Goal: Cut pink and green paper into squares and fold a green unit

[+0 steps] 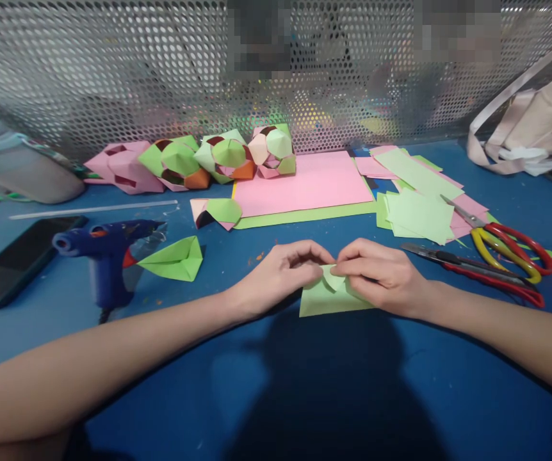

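Observation:
A pale green sheet of paper (326,302) lies on the blue table in front of me, its far edge curled up and over. My left hand (289,274) pinches the curled edge from the left between thumb and fingers. From the other side, my right hand (381,272) grips the same paper, covering its right part. The fingertips of both hands nearly meet at the lifted edge. To the left of my hands rests a folded bright green paper piece (180,259), by the tip of a blue glue gun (107,256).
Folded paper balls (177,160) stand in a row along the perforated metal screen (161,77). Pink sheets (300,182) and cut green pieces (422,214) lie behind my hands. Scissors (511,246) and a utility knife (472,272) are at right, a dark phone (21,259) at left.

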The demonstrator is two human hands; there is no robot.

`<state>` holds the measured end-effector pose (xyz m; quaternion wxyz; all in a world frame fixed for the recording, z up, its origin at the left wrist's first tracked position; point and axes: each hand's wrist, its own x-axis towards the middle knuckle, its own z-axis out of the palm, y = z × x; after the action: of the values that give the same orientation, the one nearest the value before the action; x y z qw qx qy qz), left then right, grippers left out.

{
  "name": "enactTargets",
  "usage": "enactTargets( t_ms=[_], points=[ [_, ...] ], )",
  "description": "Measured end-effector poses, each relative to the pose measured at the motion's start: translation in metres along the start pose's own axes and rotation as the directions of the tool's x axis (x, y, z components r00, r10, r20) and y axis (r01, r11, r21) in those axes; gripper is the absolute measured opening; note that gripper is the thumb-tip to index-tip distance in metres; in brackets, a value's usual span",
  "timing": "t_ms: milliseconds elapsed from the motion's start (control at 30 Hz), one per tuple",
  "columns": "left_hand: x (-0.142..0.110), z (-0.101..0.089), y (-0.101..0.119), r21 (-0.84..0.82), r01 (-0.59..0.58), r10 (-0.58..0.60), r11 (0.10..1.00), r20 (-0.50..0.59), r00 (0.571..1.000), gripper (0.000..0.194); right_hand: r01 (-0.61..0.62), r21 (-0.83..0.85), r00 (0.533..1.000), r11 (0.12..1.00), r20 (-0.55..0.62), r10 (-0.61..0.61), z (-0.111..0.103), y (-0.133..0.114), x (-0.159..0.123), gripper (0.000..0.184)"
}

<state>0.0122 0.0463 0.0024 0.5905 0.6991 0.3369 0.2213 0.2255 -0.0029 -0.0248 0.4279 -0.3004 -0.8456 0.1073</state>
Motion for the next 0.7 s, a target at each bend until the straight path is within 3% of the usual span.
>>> enactTargets(
  t_ms=[267,567,700],
  points=[
    [-0.002,0.005,0.001,-0.090,0.044,-0.047,0.995,-0.030,0.998,0.016,0.054,-0.002,0.998,0.999,0.014,-0.054,0.000,-0.003,-0.001,0.023],
    [-0.007,0.011,0.002,-0.025,-0.077,0.075,0.997,-0.069,0.995,0.014,-0.193,0.076,0.981,0.978,-0.005,0.194,0.004,-0.011,0.000,0.017],
    [-0.009,0.013,0.000,0.045,-0.136,0.140,0.990,-0.095,0.986,0.016,-0.355,0.089,0.935,0.931,0.004,0.356,0.004,-0.013,0.002,0.016]
  ],
)
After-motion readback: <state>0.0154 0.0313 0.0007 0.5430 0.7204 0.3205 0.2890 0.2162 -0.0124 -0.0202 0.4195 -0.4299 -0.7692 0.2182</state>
